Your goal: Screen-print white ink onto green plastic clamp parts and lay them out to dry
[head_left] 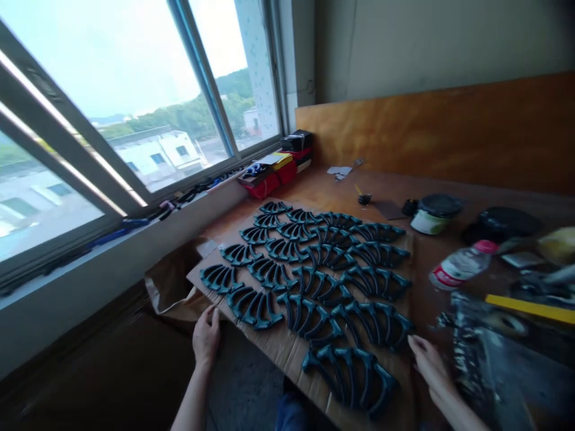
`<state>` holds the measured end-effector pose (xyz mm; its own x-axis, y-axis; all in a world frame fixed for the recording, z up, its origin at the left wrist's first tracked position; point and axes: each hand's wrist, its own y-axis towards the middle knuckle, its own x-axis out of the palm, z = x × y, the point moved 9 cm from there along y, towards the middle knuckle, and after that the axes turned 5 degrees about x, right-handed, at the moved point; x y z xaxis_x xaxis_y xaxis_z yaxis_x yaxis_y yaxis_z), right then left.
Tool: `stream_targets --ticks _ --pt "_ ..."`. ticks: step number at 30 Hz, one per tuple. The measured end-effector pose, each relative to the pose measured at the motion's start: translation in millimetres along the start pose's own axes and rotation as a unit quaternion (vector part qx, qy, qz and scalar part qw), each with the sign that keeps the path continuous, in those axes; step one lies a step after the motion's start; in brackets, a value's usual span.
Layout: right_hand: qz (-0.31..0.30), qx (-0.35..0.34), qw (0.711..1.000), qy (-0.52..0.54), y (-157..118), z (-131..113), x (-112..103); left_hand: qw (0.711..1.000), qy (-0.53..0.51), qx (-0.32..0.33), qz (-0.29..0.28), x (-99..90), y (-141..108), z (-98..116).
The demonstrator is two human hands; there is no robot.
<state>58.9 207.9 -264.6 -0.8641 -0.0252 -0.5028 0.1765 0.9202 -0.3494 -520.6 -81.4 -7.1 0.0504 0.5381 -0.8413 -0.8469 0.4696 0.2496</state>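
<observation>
A cardboard sheet (287, 353) carries several rows of dark teal, fan-shaped slatted pieces (314, 284), and its near side juts out past the table. At its front left edge, my left hand (206, 338) is closed on the cardboard, thumb on top. My right hand (429, 362) is at the sheet's right edge, fingers pinched together on the cardboard beside the tip of one fan-shaped piece (375, 323). The undersides of both grips are hidden. Closest to me on the sheet lies another fan-shaped piece (350, 380).
On the table (390, 188) at right are a plastic bottle (465, 266), a lidded tub (435, 214), a yellow strip (536, 308) and a tape roll (507, 324). Red and black boxes (283, 170) stand by the window. A brown paper bag (173, 284) is at left.
</observation>
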Motion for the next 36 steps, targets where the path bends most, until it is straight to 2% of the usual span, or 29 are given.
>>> stream_targets --ticks 3,6,9,11,13,14,16,18,19,21,22,24,26,29,36 --pt "0.023 0.056 0.998 -0.003 -13.4 -5.4 -7.4 0.999 0.038 0.013 -0.020 4.5 91.4 10.0" --pt "0.045 0.082 0.994 -0.062 -27.0 -16.4 -11.1 0.997 0.069 0.022 -0.032 12.6 163.2 17.3" --pt "0.057 0.096 0.988 -0.109 -35.4 -21.2 -10.8 0.997 0.064 0.033 -0.035 26.7 202.0 29.8" --pt "0.062 0.104 0.985 -0.122 -39.0 -21.5 -10.8 0.994 0.058 0.087 -0.019 37.5 201.0 57.2" --pt "0.065 0.107 0.983 -0.135 -41.9 -22.5 -10.9 0.981 0.036 0.187 -0.035 56.9 171.0 105.3" --pt "0.068 0.108 0.982 -0.142 -43.3 -23.4 -11.2 0.967 0.017 0.247 -0.063 70.6 144.1 134.8" --pt "0.076 0.107 0.979 -0.154 -45.9 -26.4 -11.9 0.914 -0.049 0.361 -0.178 105.7 68.5 196.3" --pt "0.083 0.103 0.978 -0.162 -48.0 -30.8 -12.2 0.834 -0.095 0.459 -0.292 137.3 -23.7 251.7" --pt "0.087 0.100 0.977 -0.166 -48.9 -33.1 -12.2 0.781 -0.104 0.506 -0.350 152.3 -71.7 274.6" --pt "0.094 0.093 0.976 -0.172 -50.4 -37.8 -12.0 0.685 -0.089 0.580 -0.432 178.4 -154.7 307.6" --pt "0.098 0.090 0.976 -0.175 -51.2 -40.0 -11.9 0.646 -0.068 0.610 -0.455 190.1 -186.8 319.0" --pt "0.103 0.081 0.975 -0.178 -52.6 -43.8 -11.3 0.593 -0.011 0.648 -0.478 212.5 -229.8 333.9" --pt "0.106 0.072 0.976 -0.177 -53.7 -46.9 -10.3 0.572 0.040 0.658 -0.488 231.0 -249.4 342.7" --pt "0.106 0.059 0.977 -0.174 -54.4 -50.7 -9.4 0.573 0.074 0.652 -0.491 246.0 -255.7 349.5" --pt "0.104 0.017 0.980 -0.170 -46.4 -65.2 -8.5 0.589 0.083 0.645 -0.480 251.8 -249.3 340.4"
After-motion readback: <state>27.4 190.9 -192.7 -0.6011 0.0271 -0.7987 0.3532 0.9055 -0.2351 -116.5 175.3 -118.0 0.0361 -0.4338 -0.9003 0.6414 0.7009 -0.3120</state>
